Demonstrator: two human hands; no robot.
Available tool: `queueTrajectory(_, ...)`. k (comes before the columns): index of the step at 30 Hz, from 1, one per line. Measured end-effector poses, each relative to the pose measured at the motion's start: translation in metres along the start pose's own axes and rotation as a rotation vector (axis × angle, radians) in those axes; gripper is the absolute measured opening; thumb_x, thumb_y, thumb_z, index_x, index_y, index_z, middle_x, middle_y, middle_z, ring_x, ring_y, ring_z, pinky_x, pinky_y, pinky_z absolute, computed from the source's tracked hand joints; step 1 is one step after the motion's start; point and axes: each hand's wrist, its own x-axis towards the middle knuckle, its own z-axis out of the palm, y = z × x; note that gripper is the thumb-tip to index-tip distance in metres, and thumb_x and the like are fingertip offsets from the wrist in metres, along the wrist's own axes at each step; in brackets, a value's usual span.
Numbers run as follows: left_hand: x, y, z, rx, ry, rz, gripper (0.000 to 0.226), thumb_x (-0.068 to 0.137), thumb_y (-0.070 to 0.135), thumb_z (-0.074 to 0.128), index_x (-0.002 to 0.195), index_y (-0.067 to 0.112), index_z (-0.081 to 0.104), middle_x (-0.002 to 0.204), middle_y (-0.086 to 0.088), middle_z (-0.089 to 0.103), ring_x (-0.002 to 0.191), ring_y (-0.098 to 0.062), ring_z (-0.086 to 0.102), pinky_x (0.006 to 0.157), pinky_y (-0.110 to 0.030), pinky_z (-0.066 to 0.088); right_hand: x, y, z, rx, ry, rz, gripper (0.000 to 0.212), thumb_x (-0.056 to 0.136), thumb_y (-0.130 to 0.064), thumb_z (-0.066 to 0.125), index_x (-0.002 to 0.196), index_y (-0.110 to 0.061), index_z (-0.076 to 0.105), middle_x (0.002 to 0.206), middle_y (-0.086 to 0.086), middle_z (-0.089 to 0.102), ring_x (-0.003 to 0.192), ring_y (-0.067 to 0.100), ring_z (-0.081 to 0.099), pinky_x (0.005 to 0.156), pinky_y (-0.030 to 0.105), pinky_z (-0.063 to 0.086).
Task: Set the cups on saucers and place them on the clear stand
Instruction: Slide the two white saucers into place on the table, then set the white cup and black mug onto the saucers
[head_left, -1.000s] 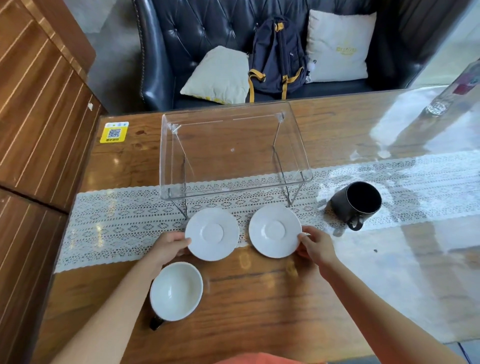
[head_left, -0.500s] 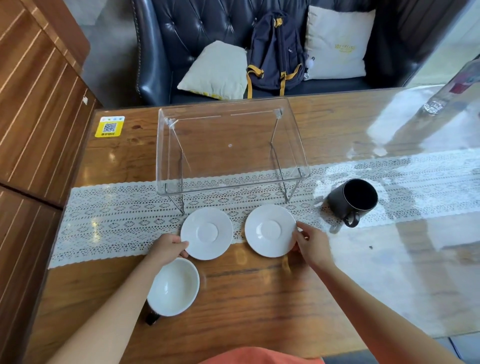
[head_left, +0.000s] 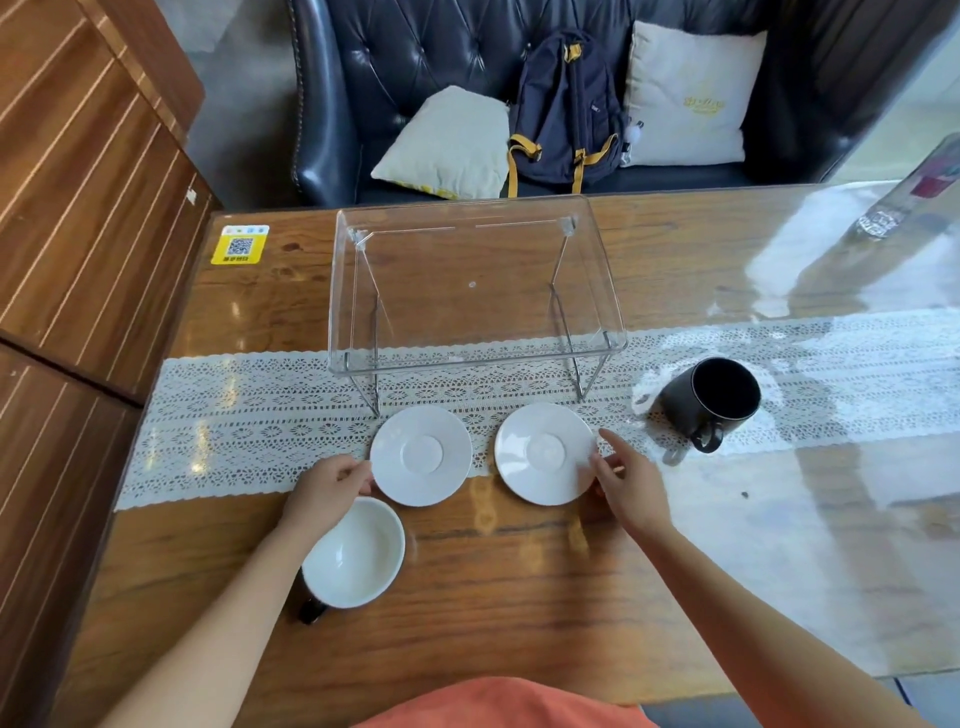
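Since the earlier frame almost nothing has shifted: our view has dipped slightly, and both saucers sit where they were, side by side at the near edge of the lace runner (head_left: 249, 431). We see our left hand (head_left: 327, 493) with its fingertips touching the left rim of the left saucer (head_left: 421, 455), and our right hand (head_left: 626, 486) with loosely spread fingers touching the right rim of the right saucer (head_left: 544, 452). Neither hand is closed on anything; the fingers rest against the rims, as if steadying or squaring the two saucers so each can take a cup. The white cup (head_left: 355, 552) stands upright on the bare wood just below our left hand, near its saucer but not on it. The black cup (head_left: 712, 399) sits well to the right on the runner, tilted so that we look into its mouth, handle toward us. The clear stand (head_left: 475, 280) rises just behind the saucers, its top shelf bare. We judge the task barely begun: no cup is on a saucer yet, and nothing is on the stand
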Motion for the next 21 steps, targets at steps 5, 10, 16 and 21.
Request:
queueTrajectory(5, -0.031, -0.009, -0.007, 0.026, 0.054, 0.258, 0.022, 0.082, 0.032, 0.063, 0.103, 0.031, 0.059, 0.104, 0.014, 0.060, 0.099, -0.008, 0.057, 0.083, -0.032, 0.044, -0.010, 0.008, -0.026, -0.059, 0.094, -0.178, 0.042, 0.087, -0.021, 0.062, 0.129, -0.024, 0.055, 0.101, -0.001, 0.063, 0.073, 0.005, 0.057, 0.065, 0.026, 0.043)
queueTrajectory(10, -0.065, -0.027, -0.002, 0.369, -0.056, 0.417, 0.088, 0.059, 0.061, 0.068, 0.137, 0.044, 0.030, 0.147, 0.025, 0.024, 0.136, -0.002, 0.024, 0.109, -0.039, 0.029, -0.002, -0.002, -0.072, -0.192, 0.337, -0.443, 0.045, 0.081, -0.009, 0.066, 0.124, -0.012, 0.055, 0.125, 0.014, 0.054, 0.115, 0.034, 0.050, 0.093, 0.046, 0.046)
queueTrajectory(16, -0.069, -0.034, -0.004, 0.622, -0.156, 0.460, 0.122, 0.047, 0.071, 0.064, 0.140, 0.051, -0.014, 0.151, 0.030, -0.017, 0.135, 0.006, -0.015, 0.108, -0.052, 0.025, 0.061, 0.000, -0.130, -0.148, 0.317, 0.024, 0.092, 0.073, -0.033, 0.078, 0.146, -0.010, 0.027, 0.154, 0.024, 0.023, 0.143, 0.037, 0.020, 0.117, 0.047, 0.019)
queueTrajectory(21, -0.062, -0.035, -0.004, 0.639, -0.138, 0.518, 0.118, 0.052, 0.059, 0.065, 0.140, 0.048, -0.013, 0.154, 0.016, 0.005, 0.139, -0.008, 0.007, 0.106, -0.035, 0.037, 0.086, 0.025, -0.128, -0.007, 0.138, 0.131, 0.096, 0.064, -0.021, 0.086, 0.141, -0.011, 0.030, 0.143, 0.021, 0.034, 0.133, 0.036, 0.034, 0.108, 0.044, 0.032)
